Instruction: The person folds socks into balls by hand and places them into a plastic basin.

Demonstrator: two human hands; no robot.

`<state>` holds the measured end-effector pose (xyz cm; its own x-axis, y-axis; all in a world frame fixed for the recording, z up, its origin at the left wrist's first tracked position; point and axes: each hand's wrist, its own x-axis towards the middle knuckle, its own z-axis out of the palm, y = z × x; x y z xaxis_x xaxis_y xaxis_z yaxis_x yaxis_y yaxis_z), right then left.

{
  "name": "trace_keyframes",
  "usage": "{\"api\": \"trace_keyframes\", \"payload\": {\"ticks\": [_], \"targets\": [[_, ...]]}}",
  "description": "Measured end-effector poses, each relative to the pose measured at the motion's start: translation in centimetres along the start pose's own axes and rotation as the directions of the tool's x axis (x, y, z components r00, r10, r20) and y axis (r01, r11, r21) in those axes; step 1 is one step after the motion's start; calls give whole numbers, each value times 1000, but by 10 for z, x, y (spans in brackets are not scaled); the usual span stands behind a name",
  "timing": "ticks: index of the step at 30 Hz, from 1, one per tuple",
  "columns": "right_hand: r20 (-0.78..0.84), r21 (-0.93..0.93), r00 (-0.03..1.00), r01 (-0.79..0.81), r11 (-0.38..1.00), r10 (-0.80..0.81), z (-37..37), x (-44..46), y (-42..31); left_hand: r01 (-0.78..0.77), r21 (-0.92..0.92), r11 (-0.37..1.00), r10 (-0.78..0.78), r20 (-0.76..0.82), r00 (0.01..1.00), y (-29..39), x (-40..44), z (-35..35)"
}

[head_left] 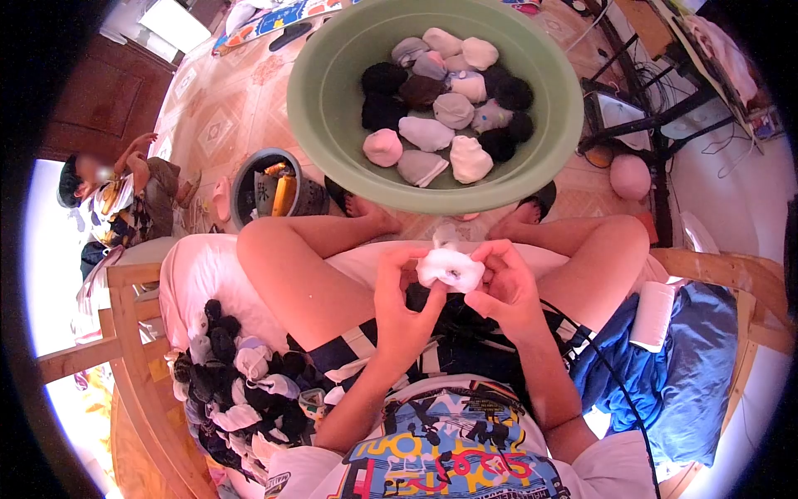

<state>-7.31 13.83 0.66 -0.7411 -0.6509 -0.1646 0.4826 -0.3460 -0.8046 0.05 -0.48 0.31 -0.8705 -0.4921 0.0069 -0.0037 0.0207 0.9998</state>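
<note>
Both hands hold a white sock [450, 269], bunched up with its opening turned toward me, over my lap. My left hand [402, 293] grips its left side, with the thumb at the opening. On the other side, my right hand [507, 284] pinches the edge between thumb and fingers. Part of the sock hangs beyond the hands. A big green basin [332, 170] stands in front of my feet, holding several balled socks [454, 110] in white, grey, pink and black. To my left on the bed is a heap of loose socks [241, 382], mostly black, white and grey.
A grey bin [249, 187] with a yellow packet stands left of the basin. Another person [125, 200] sits at the far left. Wooden bed rails [125, 366] flank me. A paper roll [652, 316] and blue cloth [690, 374] lie at right; a black cable [619, 378] crosses there.
</note>
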Motion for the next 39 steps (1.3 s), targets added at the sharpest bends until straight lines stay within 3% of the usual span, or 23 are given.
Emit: {"api": "trace_keyframes", "payload": {"ticks": [2, 4, 5, 7, 11, 13, 16, 20, 21, 22, 23, 24, 25, 26, 27, 28, 30, 31, 35, 39], "targets": [[6, -44, 1000, 27, 999, -27, -2, -1, 4, -45, -43, 998, 43, -44, 998, 0, 0, 1], [15, -257, 997, 75, 964, -74, -2, -2, 7, 34, -49, 998, -37, -74, 997, -1, 0, 0], [15, -256, 997, 76, 964, -75, 0, -2, 8, 33, -49, 998, -37, -74, 997, -2, -1, -1], [-70, -616, 964, 161, 771, -257, 12, -1, 8, 41, -45, 998, -46, -116, 992, -3, -4, -1], [-179, -723, 888, 173, 669, -423, 20, -3, 13, -16, 54, 998, 24, -151, 988, 3, -8, 2], [-160, -754, 843, 231, 615, -513, 18, -5, 15, -147, 272, 951, 183, -112, 977, 6, -9, 2], [-66, -825, 818, 278, 492, -572, 14, -5, 14, -239, 318, 918, 284, -104, 953, 2, -8, 4], [-58, -800, 812, 310, 514, -580, 5, -2, 13, -222, 271, 937, 253, -85, 964, 1, -8, 3], [-258, -544, 908, 147, 826, -331, 6, -4, 7, -107, 177, 978, 123, -86, 989, -2, -8, 1], [-348, -193, 938, -59, 979, -11, 6, -5, 3, 13, 83, 996, -7, -75, 997, -3, -8, -1], [-339, -123, 938, -121, 985, 73, 2, -4, 3, 11, 83, 997, -4, -75, 997, -2, -6, -6], [-338, -123, 938, -120, 985, 72, -4, -3, 4, 152, -52, 987, -153, -29, 988, -2, -3, -11], [-237, 156, 953, -157, 975, 191, -10, -3, 4, 293, -178, 939, -291, 37, 956, -1, 0, -16], [-106, 417, 955, -210, 884, 277, -16, -3, 7, 293, -178, 940, -291, 35, 956, -2, 2, -21], [-66, 492, 958, -212, 844, 279, -17, -4, 10, 456, -413, 788, -423, 174, 889, -3, 5, -26], [-63, 492, 958, -214, 844, 280, -18, -5, 13, 593, -586, 553, -497, 340, 799, -3, 8, -28], [95, 704, 959, -255, 663, 269, -16, -8, 15, 589, -623, 515, -461, 377, 803, -1, 7, -27], [93, 734, 953, -262, 627, 289, -15, -9, 16, 604, -657, 452, -431, 432, 792, -6, 7, -29], [257, 711, 933, -360, 604, 254, -16, -8, 11, 649, -693, 314, -304, 574, 760, -2, 11, -30], [356, 660, 900, -433, 614, 252, -13, -5, 0, 691, -675, 258, -357, 598, 717, 16, 13, -37]]}}
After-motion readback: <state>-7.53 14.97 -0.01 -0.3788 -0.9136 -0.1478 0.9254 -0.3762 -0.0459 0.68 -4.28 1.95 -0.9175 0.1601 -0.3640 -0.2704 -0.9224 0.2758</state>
